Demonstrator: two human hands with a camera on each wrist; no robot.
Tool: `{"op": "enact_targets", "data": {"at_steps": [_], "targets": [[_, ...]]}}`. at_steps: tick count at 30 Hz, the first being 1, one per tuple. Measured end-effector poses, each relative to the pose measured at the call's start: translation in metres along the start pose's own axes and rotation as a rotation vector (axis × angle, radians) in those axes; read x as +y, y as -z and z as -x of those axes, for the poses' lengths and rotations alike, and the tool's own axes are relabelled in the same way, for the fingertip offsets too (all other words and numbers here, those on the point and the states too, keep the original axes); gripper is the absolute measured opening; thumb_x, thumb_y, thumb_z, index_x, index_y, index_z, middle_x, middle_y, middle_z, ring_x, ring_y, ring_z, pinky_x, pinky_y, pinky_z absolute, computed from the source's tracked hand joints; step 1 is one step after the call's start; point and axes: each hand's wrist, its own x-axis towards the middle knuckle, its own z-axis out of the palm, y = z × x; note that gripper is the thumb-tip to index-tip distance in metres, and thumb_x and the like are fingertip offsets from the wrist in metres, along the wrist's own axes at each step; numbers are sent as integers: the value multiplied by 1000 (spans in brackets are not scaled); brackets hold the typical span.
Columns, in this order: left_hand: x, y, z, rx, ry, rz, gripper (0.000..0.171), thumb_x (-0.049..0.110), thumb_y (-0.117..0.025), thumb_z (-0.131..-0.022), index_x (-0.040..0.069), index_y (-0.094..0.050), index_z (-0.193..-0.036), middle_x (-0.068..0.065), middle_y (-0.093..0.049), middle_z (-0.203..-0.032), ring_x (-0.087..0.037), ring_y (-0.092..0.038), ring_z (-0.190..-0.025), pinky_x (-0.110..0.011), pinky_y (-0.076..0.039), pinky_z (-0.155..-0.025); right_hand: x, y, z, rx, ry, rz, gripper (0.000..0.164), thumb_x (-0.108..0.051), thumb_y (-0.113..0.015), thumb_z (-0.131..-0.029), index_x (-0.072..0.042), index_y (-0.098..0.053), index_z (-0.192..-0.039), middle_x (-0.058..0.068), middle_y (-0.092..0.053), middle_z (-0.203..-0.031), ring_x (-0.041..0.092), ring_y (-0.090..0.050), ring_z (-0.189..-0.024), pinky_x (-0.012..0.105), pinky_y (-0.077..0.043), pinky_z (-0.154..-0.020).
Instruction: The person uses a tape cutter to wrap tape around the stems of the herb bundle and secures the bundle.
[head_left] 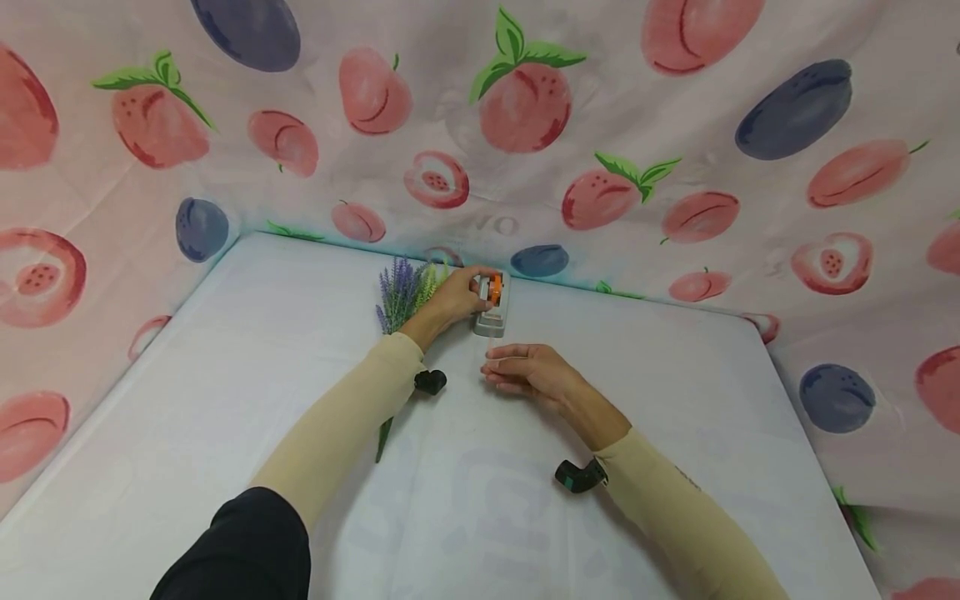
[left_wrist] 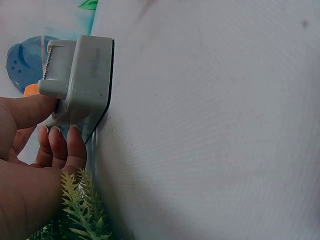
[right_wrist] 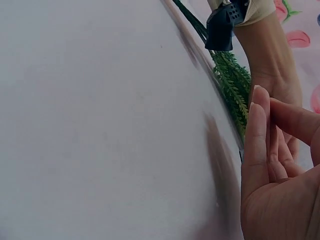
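A grey tape dispenser (head_left: 491,323) with an orange hub (head_left: 495,288) stands near the table's back edge; its toothed cutter shows in the left wrist view. My left hand (head_left: 456,293) holds the dispenser from its left side, thumb by the hub and fingers curled against the body. Just in front, my right hand (head_left: 536,371) pinches thumb against fingers. A faint strip of clear tape (head_left: 491,342) seems to run between dispenser and right fingertips, though it hardly shows. Artificial lavender stems (head_left: 399,292), purple and yellow-green, lie beneath the left wrist, partly hidden by the arm.
The white-covered table (head_left: 675,433) meets a fruit-printed cloth (head_left: 450,108) that hangs behind and at both sides. Black wrist cameras (head_left: 431,382) stick out from both beige sleeves, the left one just over the flower stems.
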Motion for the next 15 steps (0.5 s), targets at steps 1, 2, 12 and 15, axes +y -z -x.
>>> {"op": "enact_targets", "data": {"at_steps": [1, 2, 12, 15], "targets": [[0, 0, 0, 0, -1, 0, 59, 0, -74, -91, 22, -59, -143, -6, -49, -84, -18, -39, -66, -31, -34, -61, 1, -1, 1, 0, -2, 0, 39, -4, -66, -98, 7, -58, -134, 6, -78, -99, 10, -75, -86, 22, -58, -73], [0, 0, 0, 0, -1, -1, 59, 0, -74, -91, 22, -59, -143, -6, -49, -84, -18, -39, -66, -31, -34, -61, 2, -1, 2, 1, -3, 1, 39, -4, -66, -98, 7, -58, -134, 6, -78, -99, 11, -75, -86, 22, -58, -73], [-1, -1, -1, 2, 0, -1, 57, 0, -74, -91, 21, -59, -142, -6, -49, -85, -17, -38, -66, -31, -34, -61, 7, -5, 11, -4, -17, 6, 36, -5, -67, -97, 5, -60, -131, 8, -77, -102, 12, -75, -87, 23, -59, -74], [-1, -1, -1, 5, 2, 0, 57, 0, -74, -91, 21, -60, -142, -6, -48, -85, -17, -38, -66, -31, -35, -61, 9, -6, 13, -4, -27, 4, 35, -5, -67, -97, 4, -61, -130, 9, -77, -103, 12, -75, -87, 24, -59, -74]]}}
